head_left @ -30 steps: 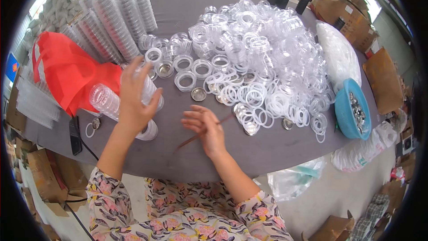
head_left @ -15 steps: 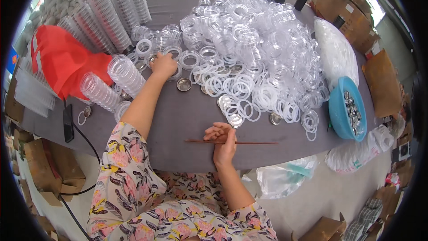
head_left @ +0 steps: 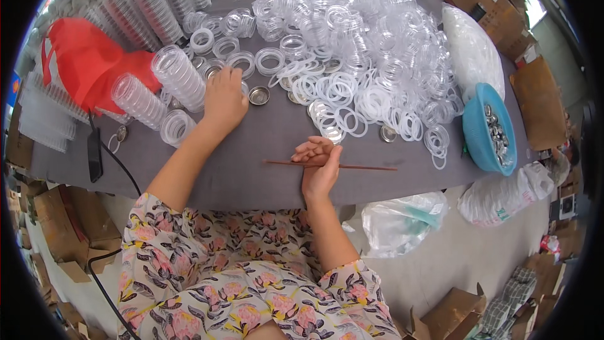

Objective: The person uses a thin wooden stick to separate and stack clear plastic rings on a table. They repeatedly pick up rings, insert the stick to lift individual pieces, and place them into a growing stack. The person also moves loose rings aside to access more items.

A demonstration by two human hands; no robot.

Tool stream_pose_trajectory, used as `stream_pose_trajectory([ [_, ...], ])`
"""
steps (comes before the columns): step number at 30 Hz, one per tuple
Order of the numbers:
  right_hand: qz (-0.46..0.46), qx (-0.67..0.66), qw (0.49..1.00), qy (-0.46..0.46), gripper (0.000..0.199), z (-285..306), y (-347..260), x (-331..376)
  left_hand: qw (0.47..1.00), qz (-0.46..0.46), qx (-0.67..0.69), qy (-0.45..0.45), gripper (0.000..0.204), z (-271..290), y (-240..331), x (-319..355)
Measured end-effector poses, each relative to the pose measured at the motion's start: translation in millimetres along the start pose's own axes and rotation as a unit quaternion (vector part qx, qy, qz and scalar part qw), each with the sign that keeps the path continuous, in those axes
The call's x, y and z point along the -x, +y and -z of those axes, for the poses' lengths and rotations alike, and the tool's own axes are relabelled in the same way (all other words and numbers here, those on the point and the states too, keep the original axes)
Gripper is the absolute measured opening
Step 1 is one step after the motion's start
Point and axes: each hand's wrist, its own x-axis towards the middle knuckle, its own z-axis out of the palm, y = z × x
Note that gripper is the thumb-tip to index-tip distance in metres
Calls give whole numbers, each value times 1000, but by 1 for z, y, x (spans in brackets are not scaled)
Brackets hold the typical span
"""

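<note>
My left hand (head_left: 225, 99) is at the left middle of the table, fingers bent down among clear plastic rings and small silver metal caps. Its fingertips are partly hidden, and what they pinch, if anything, does not show. Just right of it lies a round metal cap (head_left: 258, 95). A clear ring (head_left: 240, 63) sits just beyond the fingers. Near the table's front edge, my right hand (head_left: 319, 167) is half curled, palm turned inward, with a thin reddish-brown stick (head_left: 368, 167) held crosswise under the thumb. White flat rings (head_left: 340, 91) lie loose beyond that hand.
A large heap of clear plastic rings (head_left: 352, 25) covers the table's far middle. Stacks of clear rings (head_left: 179, 75) and a red cloth (head_left: 88, 63) stand left. A blue basin (head_left: 473, 129) of metal parts is at right, by a white plastic bag (head_left: 472, 50). A phone (head_left: 94, 154) lies left.
The view has shifted, so the table sits higher in the picture. My left hand has drawn back slightly toward me from the rings. The right hand still holds the stick.
</note>
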Motion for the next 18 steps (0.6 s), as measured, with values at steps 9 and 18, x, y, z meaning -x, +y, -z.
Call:
stream_pose_trajectory([
  [9,76,-21,988,132,52,-10,-26,10,981,-158,111,-28,26,28,33,100],
  [18,45,-24,996,-68,64,-47,-64,37,924,-32,381,-16,74,23,57,157],
])
